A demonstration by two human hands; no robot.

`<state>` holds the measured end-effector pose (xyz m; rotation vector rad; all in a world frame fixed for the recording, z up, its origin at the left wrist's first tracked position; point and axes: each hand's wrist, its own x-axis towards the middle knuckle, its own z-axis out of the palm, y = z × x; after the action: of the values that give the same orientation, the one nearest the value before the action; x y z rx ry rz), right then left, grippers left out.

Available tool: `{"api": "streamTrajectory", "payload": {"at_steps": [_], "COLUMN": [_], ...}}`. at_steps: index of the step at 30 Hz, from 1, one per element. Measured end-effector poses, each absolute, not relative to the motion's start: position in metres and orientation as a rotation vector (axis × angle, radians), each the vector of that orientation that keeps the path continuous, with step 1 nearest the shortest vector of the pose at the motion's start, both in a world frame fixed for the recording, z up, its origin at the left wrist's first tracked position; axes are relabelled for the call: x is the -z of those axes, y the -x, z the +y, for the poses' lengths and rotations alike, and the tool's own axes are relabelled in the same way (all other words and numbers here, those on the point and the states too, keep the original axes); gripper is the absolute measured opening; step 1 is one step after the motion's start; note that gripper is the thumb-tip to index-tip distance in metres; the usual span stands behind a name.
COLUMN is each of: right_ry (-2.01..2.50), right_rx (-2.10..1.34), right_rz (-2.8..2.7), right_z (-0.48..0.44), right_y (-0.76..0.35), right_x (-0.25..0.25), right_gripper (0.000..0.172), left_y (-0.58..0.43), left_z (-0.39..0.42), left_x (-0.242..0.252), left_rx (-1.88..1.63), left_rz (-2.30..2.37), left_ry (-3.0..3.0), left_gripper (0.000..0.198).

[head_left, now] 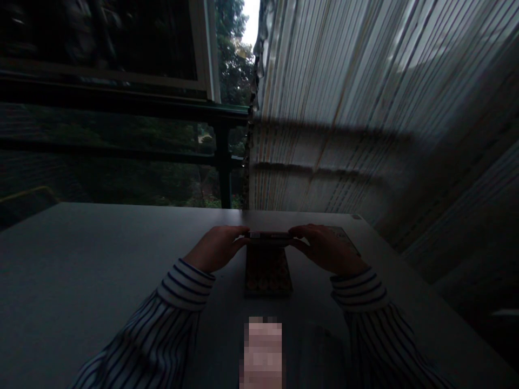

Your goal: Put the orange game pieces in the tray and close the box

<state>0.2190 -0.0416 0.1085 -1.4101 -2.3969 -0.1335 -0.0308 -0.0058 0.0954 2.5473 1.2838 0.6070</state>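
Observation:
A thin, dark, flat box (271,236) is held level above the table, seen almost edge-on, with a pale barcode-like label near its left end. My left hand (214,247) grips its left end, thumb below and fingers on top. At the other end my right hand (324,248) pinches it in the same way. Beneath it on the table lies a dark rectangular tray (267,293) with rows of round reddish-brown pieces. The held box hides the tray's far end. Dim light keeps the pieces' kind unclear.
The white table (121,259) runs toward a dark green railing (225,156) with trees behind it. A flat patterned item (344,237) lies partly behind my right hand. A striped curtain (300,108) hangs along the right, by an open window frame (206,54).

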Motion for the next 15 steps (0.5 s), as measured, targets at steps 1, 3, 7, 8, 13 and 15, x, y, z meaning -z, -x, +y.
{"api": "streamTrajectory", "payload": {"at_steps": [1, 3, 7, 8, 13, 15], "right_ry": [1.416, 1.423, 1.429, 1.424, 1.419, 1.435], "right_rx": [0.137, 0.138, 0.12, 0.114, 0.12, 0.11], "right_rz": [-2.393, -2.397, -2.407, -2.41, -2.423, -2.428], "right_z": [-0.0418, -0.0419, -0.0416, -0.0415, -0.0406, -0.0402], "right_y": [-0.219, -0.2189, -0.2192, -0.2193, -0.2203, -0.2206], "right_x": [-0.1085, -0.1084, -0.108, -0.1079, -0.1073, -0.1068], "right_gripper": [0.019, 0.019, 0.018, 0.018, 0.019, 0.019], "left_y": [0.0307, 0.0308, 0.0312, 0.0313, 0.031, 0.0308], "left_z": [-0.0057, -0.0054, -0.0048, -0.0047, -0.0051, -0.0057], "left_x": [-0.0951, -0.0944, -0.0935, -0.0934, -0.0938, -0.0943], "left_rx": [-0.607, -0.61, -0.599, -0.594, -0.581, -0.581], "left_rz": [1.287, 1.295, 1.275, 1.267, 1.276, 1.283], "left_ry": [-2.547, -2.552, -2.576, -2.579, -2.576, -2.565], "left_gripper": [0.03, 0.03, 0.03, 0.03, 0.029, 0.029]}}
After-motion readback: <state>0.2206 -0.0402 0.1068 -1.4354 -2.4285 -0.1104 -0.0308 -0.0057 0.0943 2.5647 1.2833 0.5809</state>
